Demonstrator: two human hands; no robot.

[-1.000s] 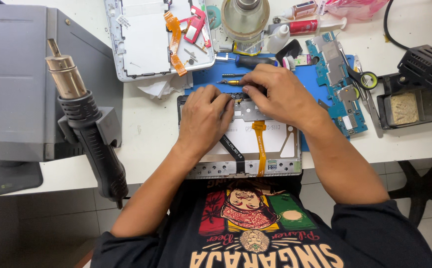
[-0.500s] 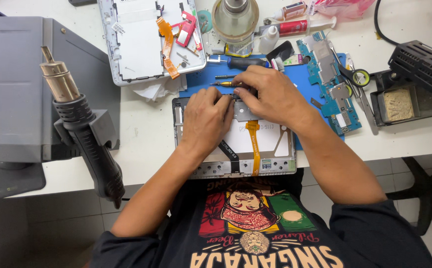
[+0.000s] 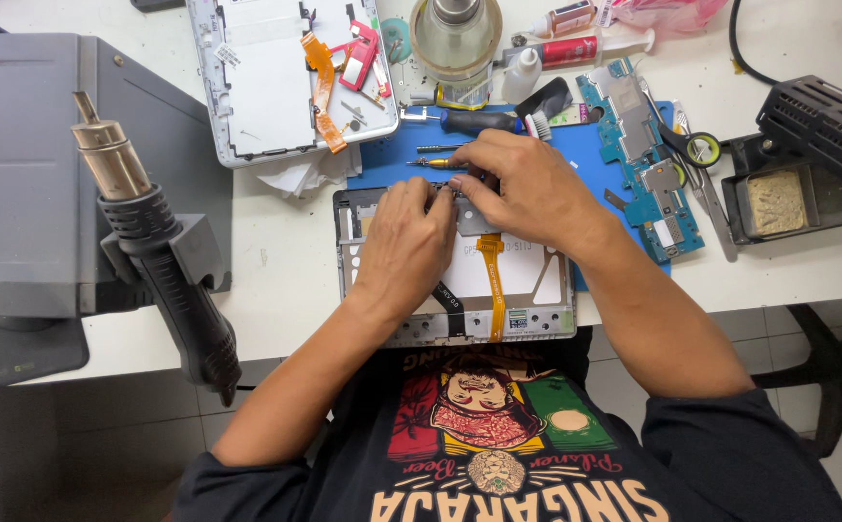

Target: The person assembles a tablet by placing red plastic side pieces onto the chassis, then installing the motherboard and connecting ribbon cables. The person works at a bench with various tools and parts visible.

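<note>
Both hands are down on an opened tablet chassis [image 3: 537,324], which lies flat at the near edge of the white bench [image 3: 286,290], partly over a blue work mat [image 3: 392,164]. The left hand [image 3: 404,246] lies palm-down over the upper left of the chassis, fingers curled together and pressing near its top edge; whether anything is pinched beneath them cannot be told, since the fingertips are hidden. The right hand [image 3: 527,184] comes in from the right, its fingers bunched close beside the left fingertips over a small metal-shielded part at the top of the chassis, and what it grips, if anything, is covered by the hand itself. An orange flex ribbon [image 3: 492,285] runs from below the hands toward the near edge of the chassis, and a black ribbon [image 3: 448,300] lies just under the left wrist. To do this well, it looks wise that the left hand keeps the frame steady with flat, even pressure while the right works with the fingertips alone, lifting or seating the part straight, not twisting, so the orange ribbon is not creased or torn. A slim yellow-tipped tool [image 3: 431,162] and a dark-handled screwdriver [image 3: 474,121] lie just beyond the fingertips, within easy reach. Left of the left forearm stands a hot-air gun [image 3: 155,246] in its holder, well apart; a circuit board [image 3: 648,164] lies right of the right hand.
</note>
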